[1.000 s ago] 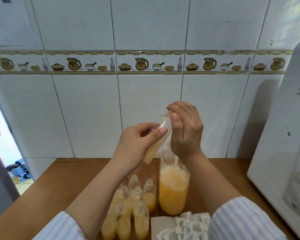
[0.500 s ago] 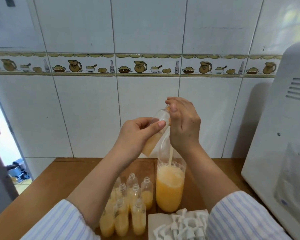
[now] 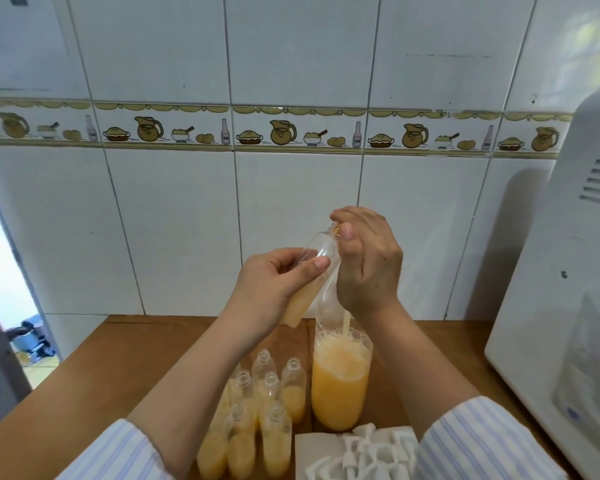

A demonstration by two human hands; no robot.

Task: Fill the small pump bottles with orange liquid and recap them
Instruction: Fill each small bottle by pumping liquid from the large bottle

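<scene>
Left forearm rises from the lower left in a striped sleeve [image 3: 108, 455], angled up and right toward centre frame. Left hand [image 3: 271, 289] is raised above the worktop [image 3: 94, 368], fingers curled round a small clear bottle [image 3: 312, 271], thumb across its near side; the bottle is tilted, neck up and to the right, with orange liquid pooled in its lower end. Below and between the forearms, a cluster of uncapped small bottles [image 3: 257, 410] stands on the worktop, each partly filled with orange liquid, packed close together. Just right of the cluster stands a large clear bottle [image 3: 340, 382], upright, roughly half full of foamy orange liquid; a pale tube [image 3: 346, 323] runs down into it from beneath the right hand. Right hand [image 3: 368, 261] is held above the large bottle, back of hand toward the camera, fingers bunched and curled down at the small bottle's neck, thumb tip pressed at the mouth; whatever it pinches there is hidden by the fingers. Right forearm descends to a striped cuff at lower right. In front of the large bottle, white pump caps [image 3: 368, 455] lie heaped on a white sheet [image 3: 312, 448]. A white appliance [image 3: 561, 306] sits at far right.
</scene>
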